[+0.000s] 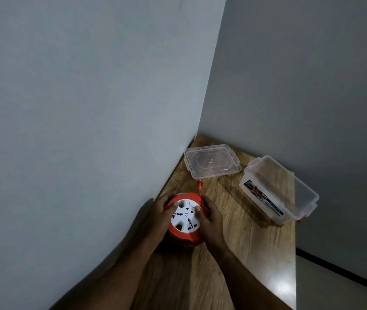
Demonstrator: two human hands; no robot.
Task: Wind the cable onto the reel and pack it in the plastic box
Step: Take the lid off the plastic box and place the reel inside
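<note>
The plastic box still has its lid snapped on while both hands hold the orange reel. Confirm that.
Not quite. The head view shows the plastic box open, its lid lying apart on the table; both hands, left and right, do hold the orange reel.

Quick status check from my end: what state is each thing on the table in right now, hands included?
Reel: upright on the table, socket face up, held between both hands.
Plug: sticking out past the reel toward the lid, not tucked in.
Box: open, looks empty, apart from the reel.
Lid: off, lying flat beside the box.
Left hand: gripping the reel.
Right hand: gripping the reel.
</note>
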